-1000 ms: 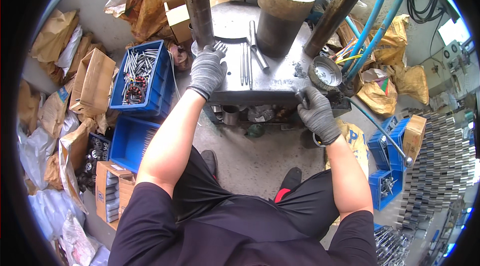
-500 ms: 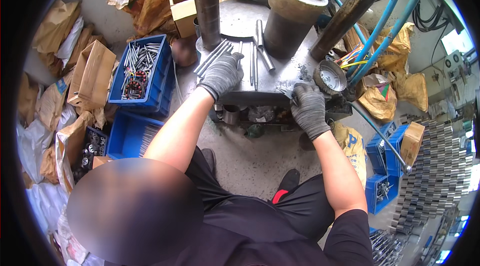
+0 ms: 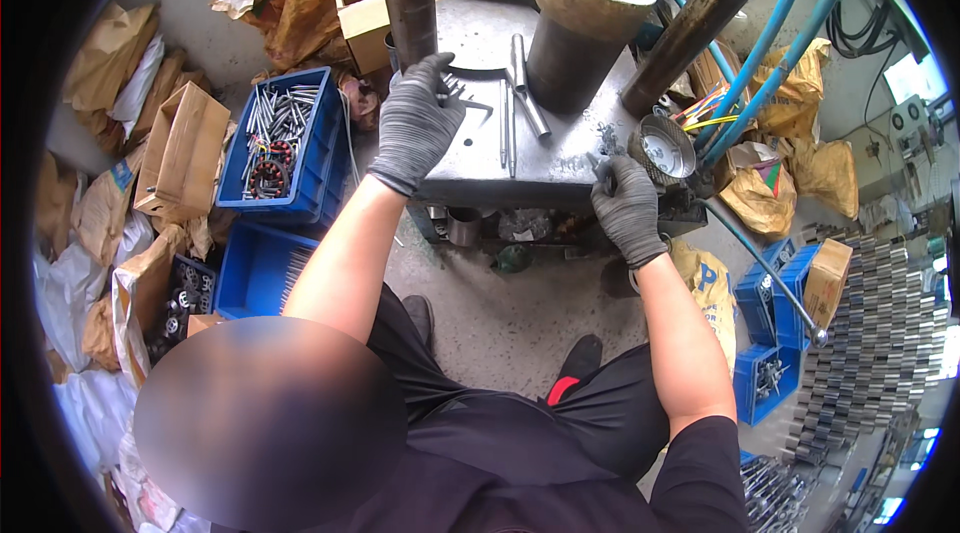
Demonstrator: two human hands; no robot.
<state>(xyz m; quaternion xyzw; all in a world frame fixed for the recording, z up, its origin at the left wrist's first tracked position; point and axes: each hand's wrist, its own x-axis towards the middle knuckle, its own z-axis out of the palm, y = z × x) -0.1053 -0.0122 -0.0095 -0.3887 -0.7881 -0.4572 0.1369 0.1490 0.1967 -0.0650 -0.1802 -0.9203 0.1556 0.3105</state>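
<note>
My left hand (image 3: 415,133), in a grey knit glove, is closed around a bundle of metal rods (image 3: 454,90) at the table's left side; only their ends show past the fingers. Beside it a thin dark bent piece (image 3: 478,107) lies on the metal table (image 3: 470,158). Two slim rods (image 3: 508,128) lie side by side mid-table, and thicker metal bars (image 3: 530,111) lie to their right. My right hand (image 3: 628,203), gloved alike, is pinched at the table's front right edge. What it holds, if anything, cannot be made out. Small metal bits (image 3: 606,141) lie just beyond it.
A heavy cylinder (image 3: 575,53) stands at the table's back, between two steel columns (image 3: 408,3). A round metal dish (image 3: 662,151) sits at right, below blue hoses (image 3: 775,53). Blue crates (image 3: 330,143) of rods stand left; stacked metal parts (image 3: 860,353) line the right.
My left hand has closed around the rods that lay under it and lifted them, moving slightly left. My right hand has drawn a little right, and the small metal pieces at its fingertips no longer show.
</note>
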